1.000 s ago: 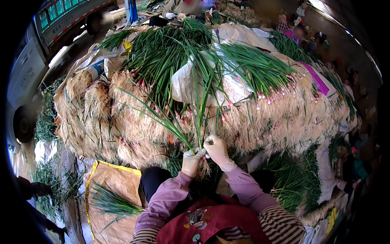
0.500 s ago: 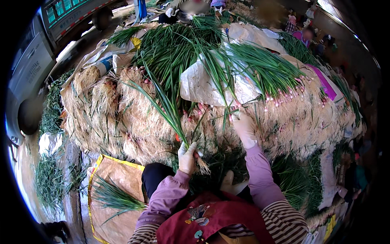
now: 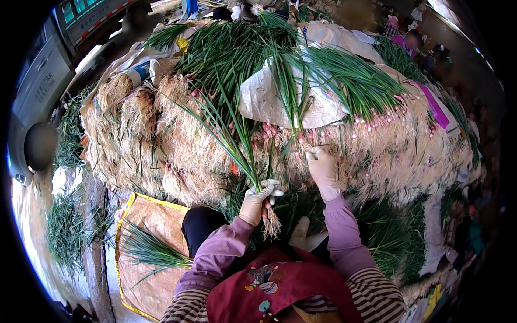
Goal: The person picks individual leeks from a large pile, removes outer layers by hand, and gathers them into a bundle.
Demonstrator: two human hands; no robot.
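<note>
Gripping slim green-leaved, pink-bulbed onion bunch (image 3: 254, 173), tilted leaf-tips up-left, in closed, pale-gloved left hand (image 3: 255, 202). With pale-gloved right hand (image 3: 323, 169) curled, cannot tell if closed on anything; nearer to green onion stalks (image 3: 294, 110) pointing lengthwise away on white sheet (image 3: 258, 102).

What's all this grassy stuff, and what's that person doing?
They look like green onions. The person's left hand is holding a few onions, leaves up and roots hanging down. The right hand is reaching to the pile, fingers by another onion's roots; I can't tell if it has hold of them. More onions lie across the pile's top, some on a white sheet, and a small bunch lies on a brown mat.
</note>
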